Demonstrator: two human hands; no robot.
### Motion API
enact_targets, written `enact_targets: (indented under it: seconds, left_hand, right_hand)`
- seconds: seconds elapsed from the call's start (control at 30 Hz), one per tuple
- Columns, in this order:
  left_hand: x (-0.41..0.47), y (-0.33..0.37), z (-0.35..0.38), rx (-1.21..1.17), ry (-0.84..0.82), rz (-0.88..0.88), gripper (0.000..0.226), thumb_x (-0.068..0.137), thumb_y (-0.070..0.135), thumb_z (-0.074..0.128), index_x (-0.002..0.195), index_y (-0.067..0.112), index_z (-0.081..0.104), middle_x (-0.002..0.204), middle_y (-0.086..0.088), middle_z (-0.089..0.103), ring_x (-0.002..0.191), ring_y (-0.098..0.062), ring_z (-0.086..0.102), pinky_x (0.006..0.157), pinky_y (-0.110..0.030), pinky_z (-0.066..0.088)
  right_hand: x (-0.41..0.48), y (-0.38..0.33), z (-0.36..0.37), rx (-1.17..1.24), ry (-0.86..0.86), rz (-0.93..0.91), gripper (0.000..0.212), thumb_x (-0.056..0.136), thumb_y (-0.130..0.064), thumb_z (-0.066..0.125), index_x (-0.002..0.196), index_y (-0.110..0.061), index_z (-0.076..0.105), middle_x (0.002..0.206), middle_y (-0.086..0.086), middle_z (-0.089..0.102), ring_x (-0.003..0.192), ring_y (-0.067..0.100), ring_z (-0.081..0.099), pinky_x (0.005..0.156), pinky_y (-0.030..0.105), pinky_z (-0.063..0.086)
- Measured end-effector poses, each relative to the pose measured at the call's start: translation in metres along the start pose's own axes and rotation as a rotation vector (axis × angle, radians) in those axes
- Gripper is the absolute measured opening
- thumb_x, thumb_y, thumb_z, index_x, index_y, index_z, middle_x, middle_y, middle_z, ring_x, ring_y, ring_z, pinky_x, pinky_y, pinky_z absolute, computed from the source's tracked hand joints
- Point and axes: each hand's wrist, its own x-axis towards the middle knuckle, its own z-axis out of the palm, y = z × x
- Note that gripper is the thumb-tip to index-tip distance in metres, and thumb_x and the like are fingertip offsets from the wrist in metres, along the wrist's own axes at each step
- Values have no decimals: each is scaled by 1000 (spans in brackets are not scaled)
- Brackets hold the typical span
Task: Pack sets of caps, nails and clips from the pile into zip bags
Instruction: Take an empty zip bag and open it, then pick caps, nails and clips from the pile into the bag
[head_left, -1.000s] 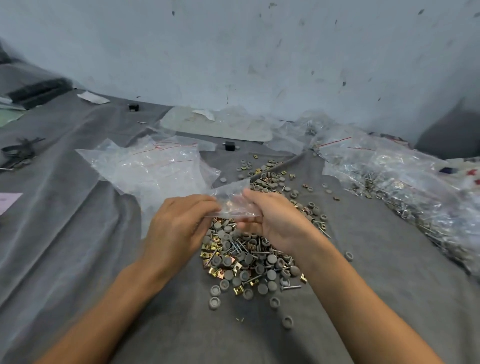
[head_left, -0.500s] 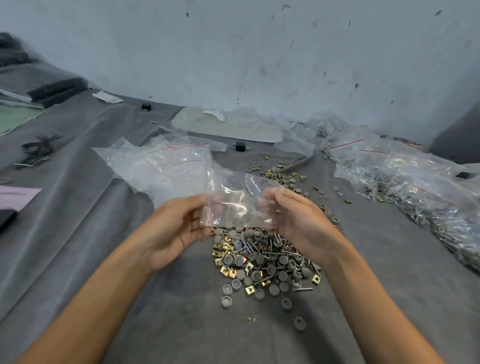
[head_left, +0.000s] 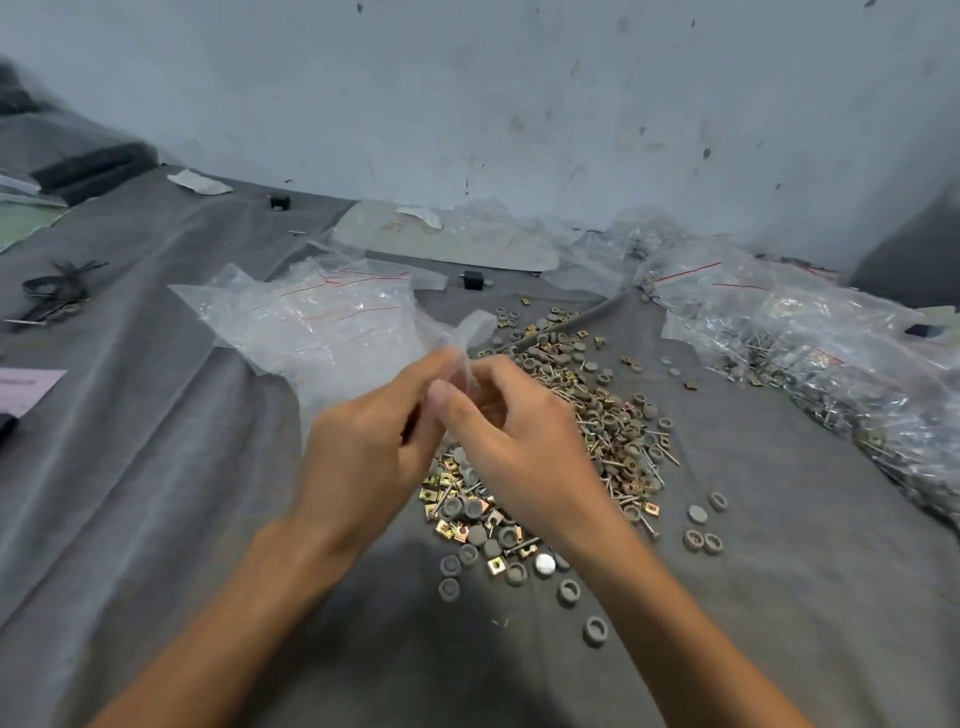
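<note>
Left hand (head_left: 363, 457) and right hand (head_left: 519, 447), both blurred, hide most of a clear zip bag (head_left: 470, 332) above a heap of small parts.

Only the crumpled upper end of the zip bag shows past the pinching fingers, and whether anything lies inside it cannot be told. The hands cover the near left part of the pile (head_left: 618, 415), where single nails and clips are too small to count. Both forearms run off the bottom edge. The filled bags (head_left: 831, 364) are cut by the right edge and a pink paper (head_left: 26, 387) by the left. A dark bundle (head_left: 54, 291) beyond the paper is too blurred to name.
</note>
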Motion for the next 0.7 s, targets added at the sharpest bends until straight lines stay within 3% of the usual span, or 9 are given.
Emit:
enact_targets:
  seconds: [0.1, 0.23, 0.3, 0.4, 0.47, 0.53, 0.57, 0.63, 0.7]
  left_hand:
    - [-3, -4, -2, -40, 48, -25, 35, 95, 22, 59, 129, 23, 64, 75, 5, 67, 65, -8, 50, 60, -20, 43]
    - [-5, -6, -4, -65, 58, -27, 29, 93, 23, 63, 122, 23, 67, 85, 8, 69, 69, -7, 60, 66, -30, 52]
    - [-7, -2, 1, -68, -50, 41, 32, 89, 19, 65, 121, 19, 70, 90, 6, 71, 72, -8, 61, 68, -32, 52]
    - [-8, 1, 2, -42, -225, 85, 49, 81, 15, 65, 130, 17, 66, 96, 2, 72, 79, -17, 65, 71, -36, 55]
    - [-4, 0, -2, 20, -248, 38, 51, 81, 21, 59, 132, 22, 66, 87, 1, 73, 68, -21, 65, 58, -32, 54]
    - [1, -5, -6, 94, -206, -8, 51, 84, 27, 49, 131, 23, 66, 74, -2, 71, 57, -26, 63, 50, -31, 49]
    - [3, -8, -8, 107, -185, -17, 51, 85, 27, 45, 131, 23, 67, 70, -3, 69, 55, -27, 62, 51, -32, 50]
    - [7, -14, -11, 111, -153, -49, 50, 87, 27, 42, 128, 20, 70, 69, -5, 68, 55, -28, 60, 52, -38, 55]
    - [9, -15, -11, 157, -152, -103, 49, 88, 27, 40, 124, 19, 72, 68, -6, 68, 56, -30, 60, 54, -43, 56]
  right_hand:
    - [3, 8, 4, -152, 144, -38, 16, 104, -28, 56, 94, -19, 65, 67, -12, 58, 59, 7, 50, 59, 31, 40]
    - [3, 18, 9, -177, 197, 26, 9, 102, -25, 58, 108, -23, 64, 79, -10, 68, 66, 8, 62, 64, 35, 51]
    - [4, 20, 13, -124, 149, 15, 12, 99, -21, 59, 110, -24, 63, 81, -7, 70, 69, 8, 63, 66, 34, 52]
    - [10, 20, 15, 66, 53, 55, 21, 99, -7, 52, 107, -19, 67, 82, 1, 71, 73, 13, 62, 72, 45, 55]
    - [14, 24, 6, 163, -170, 116, 20, 103, -10, 52, 115, -16, 66, 90, -2, 72, 79, 8, 62, 75, 44, 57]
    - [14, 30, -13, 87, -418, 146, 33, 101, -24, 60, 134, -26, 58, 109, -17, 69, 93, -3, 66, 80, 25, 58]
    - [14, 35, -25, 22, -453, 161, 43, 100, -29, 63, 142, -33, 53, 118, -19, 66, 99, -5, 66, 84, 22, 57]
    - [17, 44, -50, -198, -321, 150, 45, 100, -31, 63, 143, -36, 53, 119, -20, 63, 100, -6, 65, 83, 20, 56]
    - [24, 53, -70, -453, -175, 136, 34, 101, -28, 63, 134, -32, 61, 113, -17, 65, 99, 2, 64, 88, 29, 54]
